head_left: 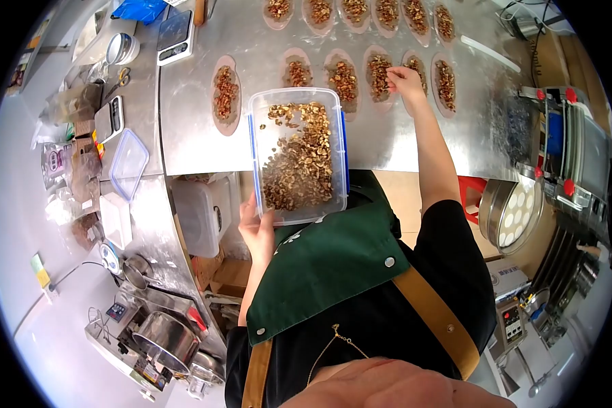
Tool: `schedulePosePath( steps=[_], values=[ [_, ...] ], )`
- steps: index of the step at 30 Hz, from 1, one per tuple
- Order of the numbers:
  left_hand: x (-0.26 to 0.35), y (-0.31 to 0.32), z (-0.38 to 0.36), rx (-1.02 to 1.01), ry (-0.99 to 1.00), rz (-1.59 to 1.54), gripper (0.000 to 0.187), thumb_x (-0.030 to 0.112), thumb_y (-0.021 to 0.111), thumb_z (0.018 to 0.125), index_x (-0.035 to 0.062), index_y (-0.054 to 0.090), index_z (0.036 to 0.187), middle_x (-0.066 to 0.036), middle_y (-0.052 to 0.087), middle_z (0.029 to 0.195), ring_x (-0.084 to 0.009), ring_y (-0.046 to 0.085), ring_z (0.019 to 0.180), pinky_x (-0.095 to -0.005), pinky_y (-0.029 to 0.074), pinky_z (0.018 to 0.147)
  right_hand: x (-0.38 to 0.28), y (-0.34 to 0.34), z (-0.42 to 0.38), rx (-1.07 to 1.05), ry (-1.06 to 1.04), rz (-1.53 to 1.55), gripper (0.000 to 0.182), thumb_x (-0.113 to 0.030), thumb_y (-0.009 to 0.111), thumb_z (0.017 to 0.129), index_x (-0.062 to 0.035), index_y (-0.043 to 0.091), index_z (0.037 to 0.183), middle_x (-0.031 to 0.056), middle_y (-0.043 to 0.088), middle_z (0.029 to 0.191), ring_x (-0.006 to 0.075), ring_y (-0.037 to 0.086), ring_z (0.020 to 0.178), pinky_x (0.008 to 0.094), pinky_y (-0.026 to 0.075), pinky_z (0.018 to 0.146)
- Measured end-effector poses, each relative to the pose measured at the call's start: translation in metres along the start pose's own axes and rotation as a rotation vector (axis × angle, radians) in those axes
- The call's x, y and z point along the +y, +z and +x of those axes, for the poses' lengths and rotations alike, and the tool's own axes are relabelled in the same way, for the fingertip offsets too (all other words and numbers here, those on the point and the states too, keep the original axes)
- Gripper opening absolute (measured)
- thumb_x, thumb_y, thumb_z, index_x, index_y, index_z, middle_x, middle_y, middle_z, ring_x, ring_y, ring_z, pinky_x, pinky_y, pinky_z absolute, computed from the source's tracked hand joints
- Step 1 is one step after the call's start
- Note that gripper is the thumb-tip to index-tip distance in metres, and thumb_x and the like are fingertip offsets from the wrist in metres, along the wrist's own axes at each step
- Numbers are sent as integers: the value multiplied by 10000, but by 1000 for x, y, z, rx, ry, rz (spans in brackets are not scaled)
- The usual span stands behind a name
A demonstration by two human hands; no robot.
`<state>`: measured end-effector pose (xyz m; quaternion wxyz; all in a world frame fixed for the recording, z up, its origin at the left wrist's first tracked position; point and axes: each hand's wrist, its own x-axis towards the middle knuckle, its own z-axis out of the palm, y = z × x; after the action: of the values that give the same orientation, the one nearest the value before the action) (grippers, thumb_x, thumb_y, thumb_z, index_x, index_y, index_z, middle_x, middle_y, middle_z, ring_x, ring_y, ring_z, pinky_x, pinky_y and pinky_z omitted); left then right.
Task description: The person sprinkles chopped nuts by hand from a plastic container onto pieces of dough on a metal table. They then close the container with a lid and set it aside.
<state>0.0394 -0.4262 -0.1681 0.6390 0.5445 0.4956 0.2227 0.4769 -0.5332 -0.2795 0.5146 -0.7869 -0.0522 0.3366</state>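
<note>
My left hand grips the near left corner of a clear plastic container with blue side clips. Chopped walnuts lie inside it, heaped towards the right and near end. My right hand is over the near row of flat oval dough pieces, its fingertips pinched at the right edge of a nut-topped dough oval. Whatever is between those fingers is too small to make out. Another topped oval is partly hidden behind that hand. At the row's left end lies a separate topped oval.
A far row of topped ovals crosses the steel table. A white scraper strip lies at right. Left are digital scales, scissors and a clear lid. A machine stands at right.
</note>
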Motion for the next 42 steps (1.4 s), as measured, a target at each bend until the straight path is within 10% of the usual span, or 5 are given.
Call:
schedulePosePath(
  steps=[19, 27, 32, 42],
  values=[
    [0, -3, 0, 19, -30, -50, 499, -92, 514, 785, -4, 542, 1276, -23, 447, 1022, -99, 570, 717, -226, 493, 590, 6, -2, 20, 79, -41, 55, 200, -152, 640, 886, 33, 635, 962, 45, 620, 761, 107, 573, 633, 248, 505, 556],
    [-5, -8, 0, 79, -57, -76, 495, -68, 526, 788, -11, 533, 1280, -31, 462, 1048, -117, 593, 711, -243, 504, 595, 19, 61, -21, -262, -151, -93, 163, -143, 660, 866, -10, 650, 959, 36, 624, 734, 87, 579, 601, 241, 505, 511],
    [-3, -13, -3, 87, -70, -53, 500, -62, 524, 787, -7, 533, 1284, -25, 461, 1033, -110, 582, 731, -241, 501, 604, 10, 91, -31, -54, -548, -662, 184, -138, 665, 808, -19, 658, 948, 181, 647, 869, 345, 627, 750, 379, 498, 698],
    [-5, -13, -2, 94, -53, -79, 496, -59, 521, 791, -9, 531, 1285, -29, 455, 1042, -109, 581, 743, -235, 507, 594, 6, 100, -15, 90, -591, -787, 234, -81, 663, 801, -26, 638, 1027, 146, 617, 1009, 323, 620, 864, 389, 499, 761]
  ],
)
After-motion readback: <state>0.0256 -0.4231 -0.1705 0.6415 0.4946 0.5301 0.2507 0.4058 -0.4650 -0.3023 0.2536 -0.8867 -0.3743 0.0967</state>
